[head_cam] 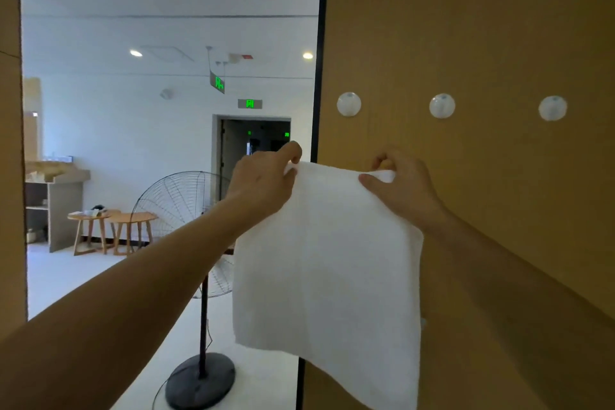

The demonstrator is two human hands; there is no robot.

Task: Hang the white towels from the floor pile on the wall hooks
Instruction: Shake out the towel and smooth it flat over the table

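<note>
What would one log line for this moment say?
step: hanging | white towel: held up by top edge | left hand, right hand: pinching | wall hooks: bare

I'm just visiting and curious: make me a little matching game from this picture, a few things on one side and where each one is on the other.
Things:
1. white towel
2. wall hooks
3. standing fan
4. wooden tables

Places:
A. on the floor beside the edge of the wooden wall
B. far back in the room, by the shelf
C. held up by its top corners in the left hand and right hand
D. in a row on the wooden wall

Pairs: 1-C, 2-D, 3-A, 4-B
</note>
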